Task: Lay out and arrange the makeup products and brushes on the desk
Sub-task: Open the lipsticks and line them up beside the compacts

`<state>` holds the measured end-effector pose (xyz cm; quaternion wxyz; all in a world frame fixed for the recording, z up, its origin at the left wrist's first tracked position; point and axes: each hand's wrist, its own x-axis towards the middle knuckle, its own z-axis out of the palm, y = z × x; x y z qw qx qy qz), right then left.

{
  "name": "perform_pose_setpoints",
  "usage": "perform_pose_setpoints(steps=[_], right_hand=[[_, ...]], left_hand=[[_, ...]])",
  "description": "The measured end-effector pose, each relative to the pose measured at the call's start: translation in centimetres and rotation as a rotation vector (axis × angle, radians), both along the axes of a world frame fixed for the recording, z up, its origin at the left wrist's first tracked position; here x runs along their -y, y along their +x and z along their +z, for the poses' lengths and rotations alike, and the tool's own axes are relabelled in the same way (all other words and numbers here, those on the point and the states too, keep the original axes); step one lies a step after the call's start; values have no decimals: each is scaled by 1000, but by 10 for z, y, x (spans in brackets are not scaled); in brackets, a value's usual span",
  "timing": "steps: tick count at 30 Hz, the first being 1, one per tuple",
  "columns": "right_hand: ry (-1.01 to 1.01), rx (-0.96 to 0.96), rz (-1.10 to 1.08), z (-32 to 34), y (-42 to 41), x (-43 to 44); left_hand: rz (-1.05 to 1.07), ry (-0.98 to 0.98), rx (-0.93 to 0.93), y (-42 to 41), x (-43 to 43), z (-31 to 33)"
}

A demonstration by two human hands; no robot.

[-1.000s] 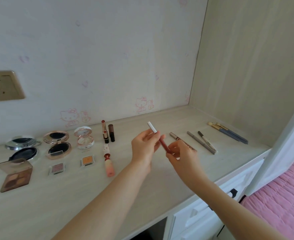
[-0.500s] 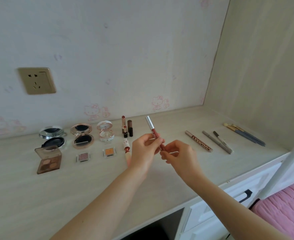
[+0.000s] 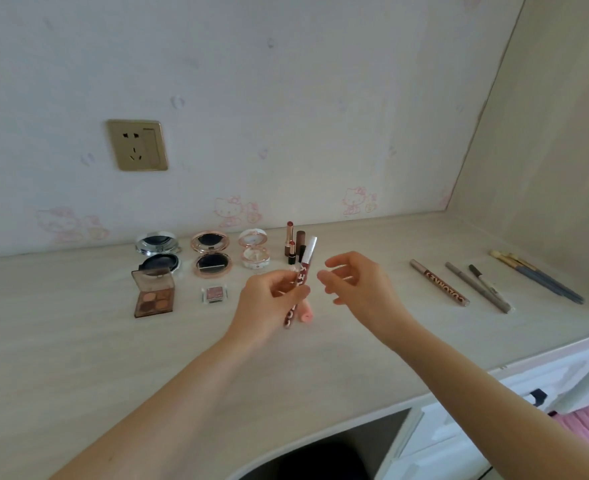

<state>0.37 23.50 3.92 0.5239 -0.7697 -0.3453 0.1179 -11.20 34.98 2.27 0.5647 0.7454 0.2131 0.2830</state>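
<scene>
While the left hand pinches a red lip pencil between thumb and curled fingers, tilted nearly upright above the desk, the right hand hovers just beside it, fingers spread and loosely bent, gripping nothing. Laid out from the left are an open eyeshadow palette, three open round compacts, a small square shadow pan and upright lipsticks near the wall. A pink tube lies largely hidden behind the left hand and the pencil. Well to the right rest a lettered pencil, two grey pencils and several brushes. Lettering on the held pencil is too blurred to read.
</scene>
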Motion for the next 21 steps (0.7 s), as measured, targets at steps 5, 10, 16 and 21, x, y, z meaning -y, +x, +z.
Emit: perform_pose_setpoints(steps=[5, 10, 16, 21], right_hand=[[1, -75, 75, 16, -15, -23], [-74, -98, 162, 16, -21, -34], [-131, -12, 171, -6, -38, -37], [-241, 402, 299, -32, -43, -24]], left_hand=[[-25, 156, -100, -18, -17, -8], [3, 287, -127, -38, -26, -9], [136, 461, -120, -59, -33, -14], [115, 634, -124, -76, -36, -29]])
